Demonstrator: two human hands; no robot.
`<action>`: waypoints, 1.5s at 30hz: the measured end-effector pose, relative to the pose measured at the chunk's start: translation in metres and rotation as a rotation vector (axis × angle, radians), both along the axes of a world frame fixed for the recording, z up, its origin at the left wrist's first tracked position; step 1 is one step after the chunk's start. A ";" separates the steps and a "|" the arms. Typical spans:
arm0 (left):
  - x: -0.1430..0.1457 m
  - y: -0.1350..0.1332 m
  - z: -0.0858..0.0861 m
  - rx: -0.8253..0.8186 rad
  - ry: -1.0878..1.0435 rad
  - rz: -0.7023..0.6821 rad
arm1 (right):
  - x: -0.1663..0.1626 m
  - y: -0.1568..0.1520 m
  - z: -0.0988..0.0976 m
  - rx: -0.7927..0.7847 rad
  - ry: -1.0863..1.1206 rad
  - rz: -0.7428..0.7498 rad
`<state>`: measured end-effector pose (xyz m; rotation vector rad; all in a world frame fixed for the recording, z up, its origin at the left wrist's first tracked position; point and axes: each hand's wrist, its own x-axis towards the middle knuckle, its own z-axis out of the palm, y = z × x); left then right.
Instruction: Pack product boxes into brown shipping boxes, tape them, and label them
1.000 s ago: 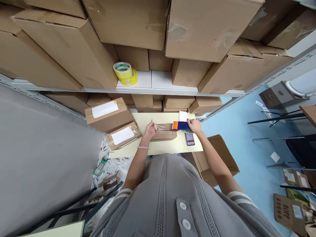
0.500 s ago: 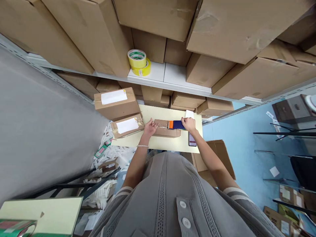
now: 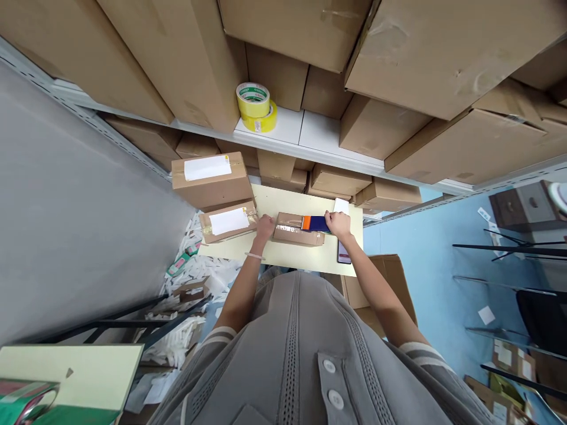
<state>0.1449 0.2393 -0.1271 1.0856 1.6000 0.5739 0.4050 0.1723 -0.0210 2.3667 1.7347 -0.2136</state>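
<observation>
A small brown cardboard box (image 3: 292, 236) lies on the pale yellow table, with shiny clear tape along its top and left part. My right hand (image 3: 338, 224) is wrapped round a dark blue tape dispenser (image 3: 318, 224), whose orange front end rests over the box. Just off the box's left end, my left hand (image 3: 265, 226) is closed like a fist; whatever its fingers hold, if anything, is hidden. A phone (image 3: 344, 252) lies below my right hand, partly covered by the wrist.
Two labelled cartons, an upper one (image 3: 212, 180) and a lower one (image 3: 228, 222), are stacked at the table's left. Yellow tape rolls (image 3: 259, 121) sit on the shelf (image 3: 319, 133) among large boxes. An open carton (image 3: 390, 283) stands right of the table (image 3: 283, 257).
My left hand has gone from spread fingers over the box's left end to a fist slightly further left. The dispenser stays in my right hand. The view has shifted slightly.
</observation>
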 end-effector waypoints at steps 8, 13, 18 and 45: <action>0.012 -0.009 -0.025 -0.054 -0.095 0.026 | -0.002 -0.003 -0.003 0.005 -0.004 -0.026; 0.013 -0.009 -0.032 -0.052 -0.183 0.090 | -0.002 -0.003 -0.002 0.017 0.006 -0.032; 0.011 -0.013 -0.029 -0.101 -0.239 0.134 | -0.003 -0.003 -0.001 0.026 0.008 -0.022; 0.044 -0.055 -0.002 0.657 0.454 -0.603 | 0.004 0.002 0.012 -0.062 0.076 -0.034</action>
